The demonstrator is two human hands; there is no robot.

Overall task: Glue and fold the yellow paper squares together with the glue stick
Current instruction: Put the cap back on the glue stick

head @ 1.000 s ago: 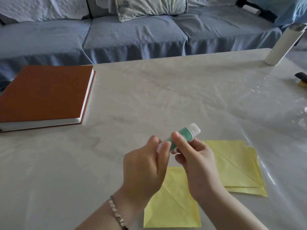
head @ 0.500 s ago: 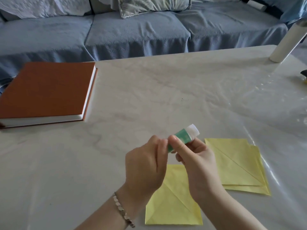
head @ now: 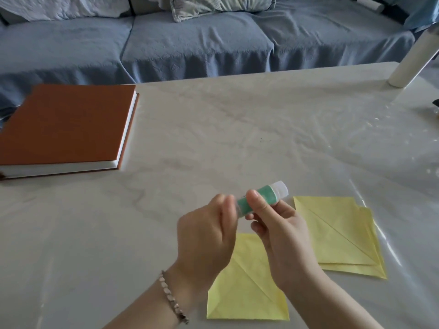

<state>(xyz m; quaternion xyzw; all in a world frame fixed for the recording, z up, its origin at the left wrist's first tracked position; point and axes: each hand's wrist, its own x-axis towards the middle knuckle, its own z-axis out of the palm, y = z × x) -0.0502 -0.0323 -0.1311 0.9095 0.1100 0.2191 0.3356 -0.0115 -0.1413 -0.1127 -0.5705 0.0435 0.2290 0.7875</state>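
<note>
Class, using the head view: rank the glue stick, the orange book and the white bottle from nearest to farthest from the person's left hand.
1. the glue stick, at the fingertips of the left hand, centre.
2. the orange book, off to the left.
3. the white bottle, far right, at the back.

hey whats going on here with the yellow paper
A person holds a green glue stick above the table: the right hand grips its body, the left hand pinches its near end. One creased yellow square lies below the hands; a small stack of yellow squares lies to their right. Neither paper is being touched.
</note>
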